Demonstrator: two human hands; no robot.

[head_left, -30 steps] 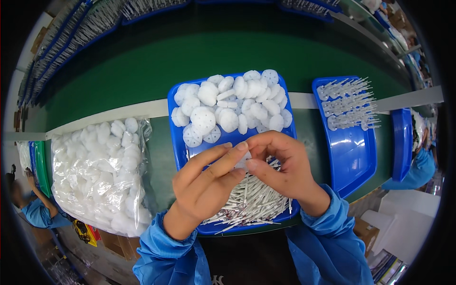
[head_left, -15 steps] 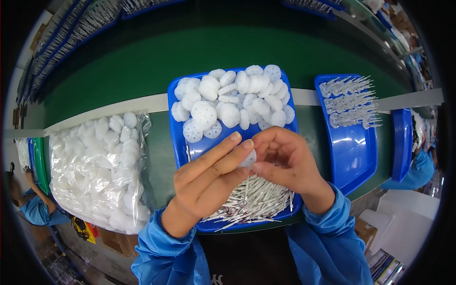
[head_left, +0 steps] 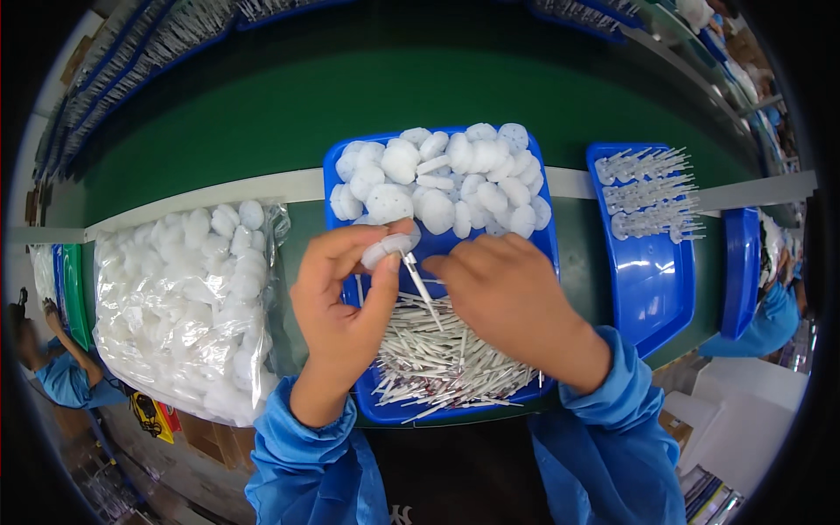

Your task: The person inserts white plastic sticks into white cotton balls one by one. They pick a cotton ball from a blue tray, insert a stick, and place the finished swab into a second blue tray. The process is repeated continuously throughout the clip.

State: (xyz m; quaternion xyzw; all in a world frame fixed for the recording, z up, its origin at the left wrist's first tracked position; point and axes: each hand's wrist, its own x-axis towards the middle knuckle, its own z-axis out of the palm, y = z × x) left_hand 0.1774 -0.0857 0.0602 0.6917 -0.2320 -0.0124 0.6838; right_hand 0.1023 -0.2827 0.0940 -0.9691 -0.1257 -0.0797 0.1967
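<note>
Left hand (head_left: 341,306) pinches a white disc (head_left: 388,248) between thumb and fingers; right hand (head_left: 507,302) apparently grips a thin white stick (head_left: 420,284) just below it. Joining step: stick tip wants centring under disc, above the blue tray (head_left: 341,175).

Bright blue long sleeves are being worn on both forearms, which are entering from the lower edge of the view. The fabric is looking thin and smooth, with soft folds and creases gathered along each arm. Each sleeve is being closed at the wrist by a gathered cuff, where the cloth is bunching into small pleats. The left hand (head_left: 346,306) and the right hand (head_left: 512,293) are being left bare, with no gloves, rings or watch showing. Between the two sleeves, a dark garment is being seen at the lower edge, with a small pale mark on it.
</note>
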